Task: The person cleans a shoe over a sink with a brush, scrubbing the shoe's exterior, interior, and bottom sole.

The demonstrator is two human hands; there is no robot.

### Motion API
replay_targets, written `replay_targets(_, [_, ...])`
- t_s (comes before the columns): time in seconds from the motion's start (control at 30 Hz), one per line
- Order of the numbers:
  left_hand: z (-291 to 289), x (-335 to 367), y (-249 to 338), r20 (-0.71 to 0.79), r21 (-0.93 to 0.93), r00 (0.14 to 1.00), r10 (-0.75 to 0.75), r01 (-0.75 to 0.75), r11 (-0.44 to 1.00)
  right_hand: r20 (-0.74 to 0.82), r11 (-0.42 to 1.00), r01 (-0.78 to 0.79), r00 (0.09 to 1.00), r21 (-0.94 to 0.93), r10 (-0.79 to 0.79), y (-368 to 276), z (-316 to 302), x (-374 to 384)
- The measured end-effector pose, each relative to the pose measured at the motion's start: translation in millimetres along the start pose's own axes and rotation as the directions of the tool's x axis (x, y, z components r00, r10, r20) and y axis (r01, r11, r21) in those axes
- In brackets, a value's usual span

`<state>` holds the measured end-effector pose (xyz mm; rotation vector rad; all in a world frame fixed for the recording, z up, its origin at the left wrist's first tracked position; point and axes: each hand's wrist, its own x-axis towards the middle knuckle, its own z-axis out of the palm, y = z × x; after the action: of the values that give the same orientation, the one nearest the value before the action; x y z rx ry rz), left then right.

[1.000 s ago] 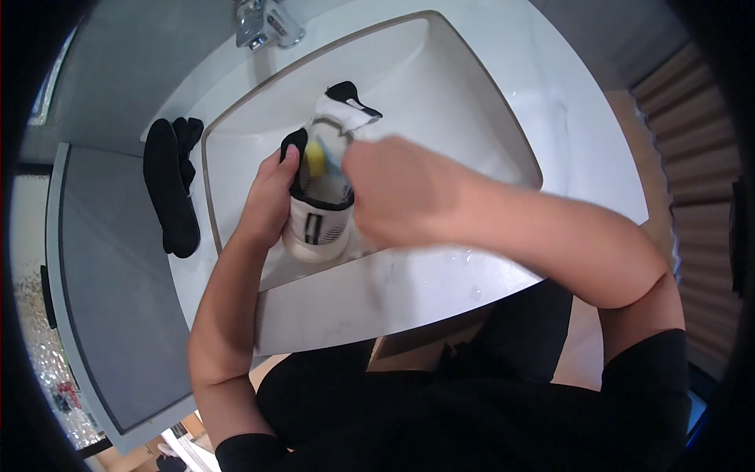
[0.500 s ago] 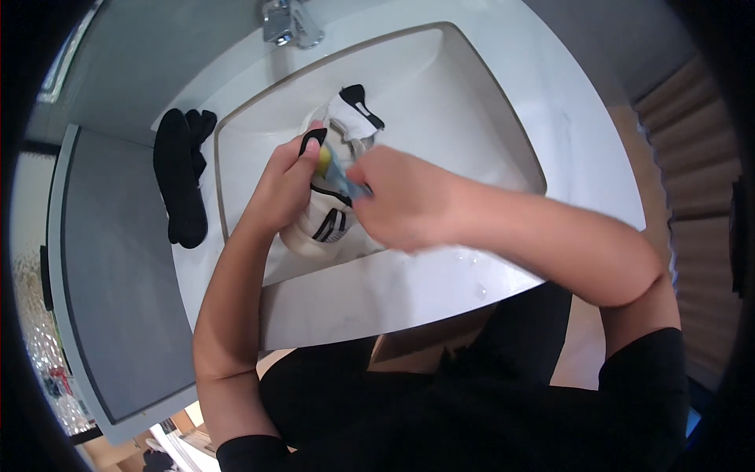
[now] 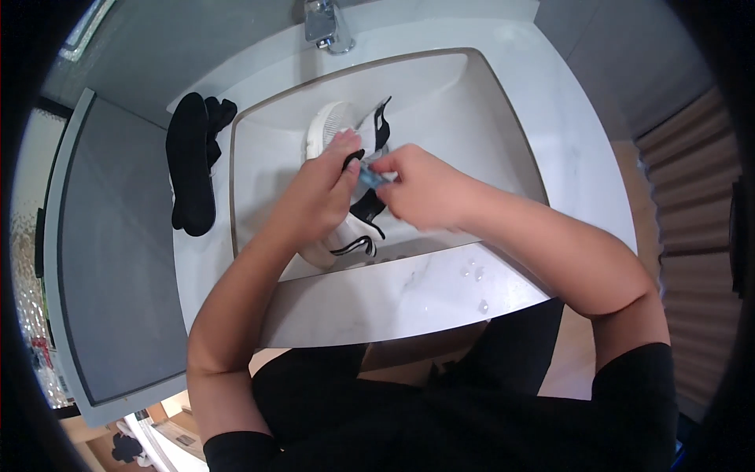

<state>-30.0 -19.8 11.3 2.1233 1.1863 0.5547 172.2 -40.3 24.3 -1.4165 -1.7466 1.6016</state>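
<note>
A white shoe (image 3: pixel 321 130) with black straps and trim is tilted on its side in the sink, its ridged sole turned partly up and left. My left hand (image 3: pixel 321 197) is closed around the middle of the shoe, thumb by a black strap. From the right, my right hand (image 3: pixel 429 189) grips a small blue brush (image 3: pixel 372 176), pressed in among the straps near my left thumb. The brush's working end is mostly hidden by the hands and shoe. A white flap with black edging stands up at the shoe's far end.
The white sink basin (image 3: pixel 464 149) is set in a pale marbled countertop (image 3: pixel 377 295) with water drops near its front edge. A chrome faucet (image 3: pixel 334 35) rises behind. Black insoles (image 3: pixel 189 165) and a black cloth-like piece (image 3: pixel 220 118) lie left of the basin. A grey panel (image 3: pixel 126 267) stands further left.
The shoe has rolled over, so its ridged sole now shows at the far end. My right hand with the brush has shifted slightly right. The whole view has moved a little.
</note>
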Motion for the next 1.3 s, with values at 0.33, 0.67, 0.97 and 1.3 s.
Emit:
replay_targets(0.33, [-1,-11,-4,-0.021,0.081,1.0,-0.015,0.017,0.997,0.111,0.967,-0.077,0.993,0.243,0.051,-11,12,-33])
replay_targets(0.67, [-2,-14,-11,-0.015,0.059,1.0,0.0,0.001,0.998,0.168,0.973,0.034,0.983,0.227,-0.074,-13,27,-53])
replay_targets(0.97, [5,-21,-5,0.002,0.213,0.989,0.151,-0.148,0.966,0.069,0.858,-0.235,0.971,0.457,0.229,0,-4,9])
replay_targets(1.3, [-11,-31,19,-0.153,0.474,0.916,0.371,-0.261,0.841,0.181,0.831,-0.098,0.984,0.548,-0.003,4,-6,-28])
